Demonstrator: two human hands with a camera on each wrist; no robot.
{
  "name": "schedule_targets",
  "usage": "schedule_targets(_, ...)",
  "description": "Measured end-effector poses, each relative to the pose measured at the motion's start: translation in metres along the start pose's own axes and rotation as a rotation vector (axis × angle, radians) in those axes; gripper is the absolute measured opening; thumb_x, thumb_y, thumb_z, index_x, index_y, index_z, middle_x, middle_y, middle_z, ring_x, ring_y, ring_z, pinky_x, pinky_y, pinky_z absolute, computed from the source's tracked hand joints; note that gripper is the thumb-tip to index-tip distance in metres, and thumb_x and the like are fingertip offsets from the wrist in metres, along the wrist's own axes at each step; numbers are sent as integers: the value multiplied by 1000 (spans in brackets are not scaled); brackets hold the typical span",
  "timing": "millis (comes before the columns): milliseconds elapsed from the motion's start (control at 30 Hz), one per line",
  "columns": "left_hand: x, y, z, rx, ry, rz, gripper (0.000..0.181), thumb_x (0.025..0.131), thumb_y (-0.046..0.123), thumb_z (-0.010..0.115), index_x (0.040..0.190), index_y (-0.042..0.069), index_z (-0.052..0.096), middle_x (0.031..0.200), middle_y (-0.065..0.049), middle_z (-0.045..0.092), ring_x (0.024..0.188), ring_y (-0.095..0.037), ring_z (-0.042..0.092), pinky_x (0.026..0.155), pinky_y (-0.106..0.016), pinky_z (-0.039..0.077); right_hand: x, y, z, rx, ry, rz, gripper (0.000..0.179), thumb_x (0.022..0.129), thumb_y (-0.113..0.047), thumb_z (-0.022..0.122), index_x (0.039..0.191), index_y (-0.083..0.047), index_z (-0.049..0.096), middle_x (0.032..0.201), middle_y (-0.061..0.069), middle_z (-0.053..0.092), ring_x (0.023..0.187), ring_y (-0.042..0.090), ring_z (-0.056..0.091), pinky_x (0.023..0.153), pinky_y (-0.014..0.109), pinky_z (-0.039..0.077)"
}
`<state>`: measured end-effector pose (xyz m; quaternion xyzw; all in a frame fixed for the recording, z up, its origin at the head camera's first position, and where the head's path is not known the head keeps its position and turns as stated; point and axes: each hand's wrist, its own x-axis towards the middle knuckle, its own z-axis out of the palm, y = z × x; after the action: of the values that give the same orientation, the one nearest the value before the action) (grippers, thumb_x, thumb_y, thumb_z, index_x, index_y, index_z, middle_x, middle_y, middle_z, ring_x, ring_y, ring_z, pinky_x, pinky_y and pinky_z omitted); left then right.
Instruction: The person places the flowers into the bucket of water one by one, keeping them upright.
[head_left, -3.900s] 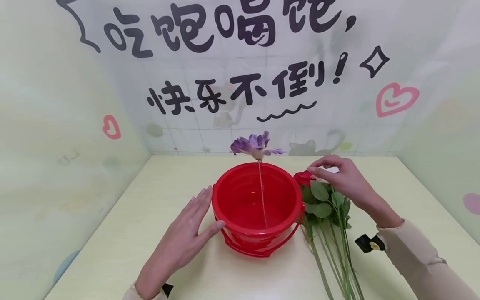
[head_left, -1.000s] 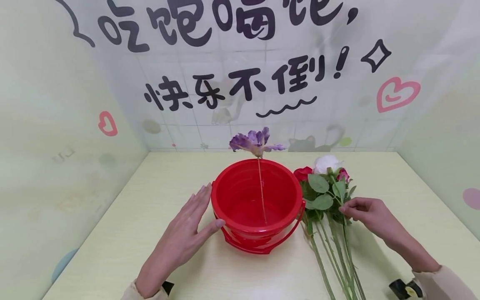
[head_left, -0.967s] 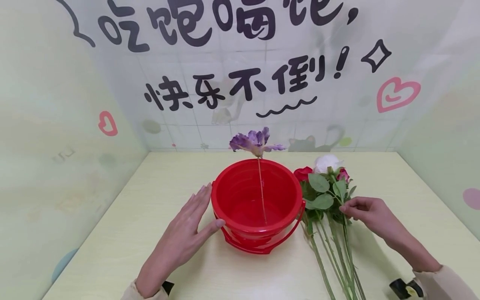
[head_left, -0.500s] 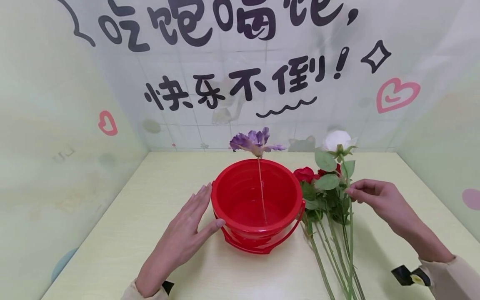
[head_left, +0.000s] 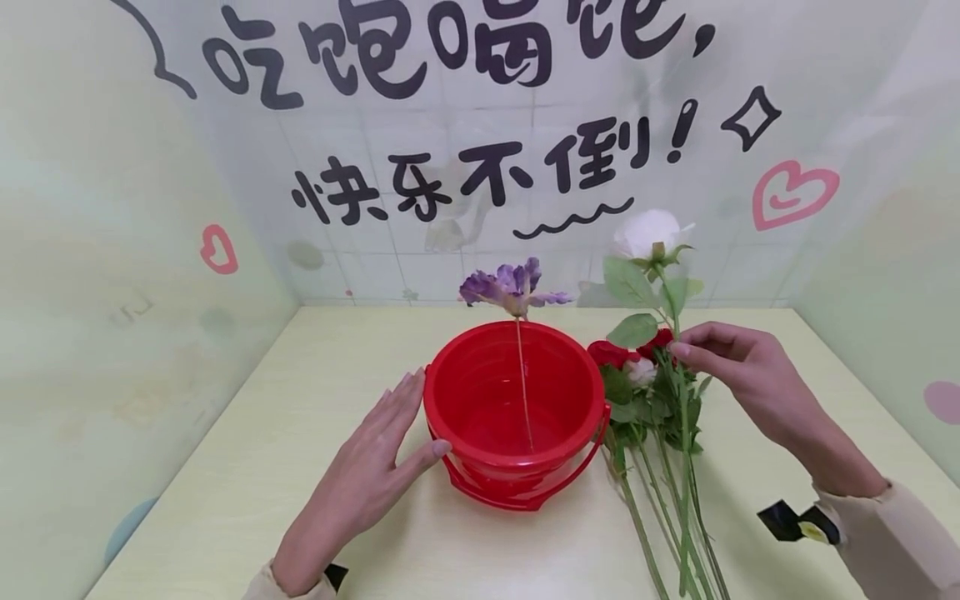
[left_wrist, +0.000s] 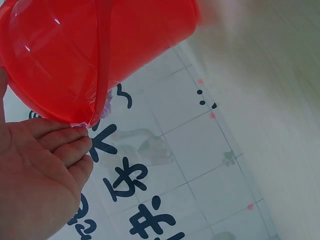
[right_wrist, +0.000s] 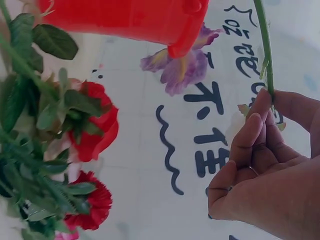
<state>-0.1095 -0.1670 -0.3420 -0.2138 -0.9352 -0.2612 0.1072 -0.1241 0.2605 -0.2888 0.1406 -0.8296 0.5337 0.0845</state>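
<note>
My right hand [head_left: 757, 375] pinches the green stem of a white rose [head_left: 651, 235] between thumb and fingertips, just under its leaves. The rose stands upright above the other flowers; the right wrist view shows the pinched stem [right_wrist: 265, 45] close up. With straight fingers, my left hand [head_left: 360, 471] rests against the left side of a red bucket [head_left: 517, 483], the thumb near its front rim. In the left wrist view the fingertips lie right at the bucket's rim [left_wrist: 55, 116]. A purple iris [head_left: 510, 287] leans in the bucket, its bloom above the back rim.
Right of the bucket lie several flowers on the pale table [head_left: 300, 400], among them a red rose [head_left: 607, 353], a smaller white bloom [head_left: 641, 372] and, in the right wrist view, a red carnation [right_wrist: 92, 202]. A printed wall [head_left: 420, 283] stands behind.
My right hand first reached over the flower heads, then took the white rose by its stem and raised it off the bunch. My left hand stays at the bucket.
</note>
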Motion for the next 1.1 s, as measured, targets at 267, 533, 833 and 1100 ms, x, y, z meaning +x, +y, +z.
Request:
schedule_targets(267,-1,0,0,6,-1,-4,86,98,57,64,164,14,29,168,-5,30,154,-30,27,117,-54,34,13,-25,8,39,-9,-46,14,104,-13,65,110,-3,73,95,2,72,84,18,62,75,24,53)
schedule_targets(533,-2,0,0,2,10,5,86,98,56,64,164,14,30,167,-4,31,153,-29,28,116,-54,36,28,-43,17,116,5,-54,13,103,-15,67,110,-6,73,102,3,70,96,20,63,83,22,54)
schedule_targets(833,-2,0,0,3,11,9,86,98,57,64,164,14,30,168,-4,31,154,-28,28,117,-54,35,40,-53,28,337,49,-100,9,102,-8,67,105,-6,75,95,4,67,90,20,61,83,23,53)
schedule_targets(1100,-2,0,0,-1,15,15,85,98,57,63,164,14,31,168,-4,31,154,-29,28,116,-54,36,52,-59,34,478,101,-166,12,103,-6,64,104,-3,76,95,3,70,90,19,59,89,26,50)
